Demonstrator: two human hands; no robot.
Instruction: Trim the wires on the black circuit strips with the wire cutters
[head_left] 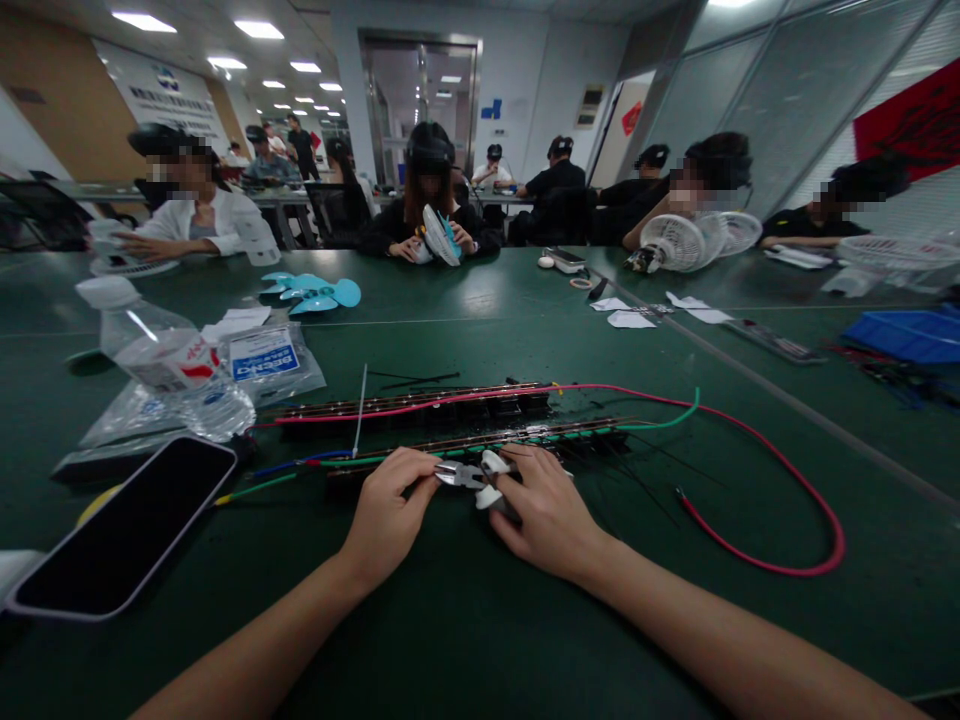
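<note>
My right hand [551, 515] is closed round the white handles of small metal cutting pliers [459, 474]. Their jaws point left, toward the fingertips of my left hand [388, 505]. That hand pinches at the near black strip [607, 440], and what lies between its fingers is hidden. A green wire [667, 424] runs along this strip. Behind it lies a second black strip [517, 402], with a thick red wire [795, 487] along it that loops round to the right. A white cable tie [361, 405] sticks up from the near strip, left of my hands.
A phone [131, 525] and a tilted plastic bottle [169, 350] are at left, by clear plastic bags [274, 355]. Blue fan blades [315, 292] lie behind them. Thin dark strands [637, 470] are scattered right of the strips. Co-workers across the green table [480, 620] handle fan parts.
</note>
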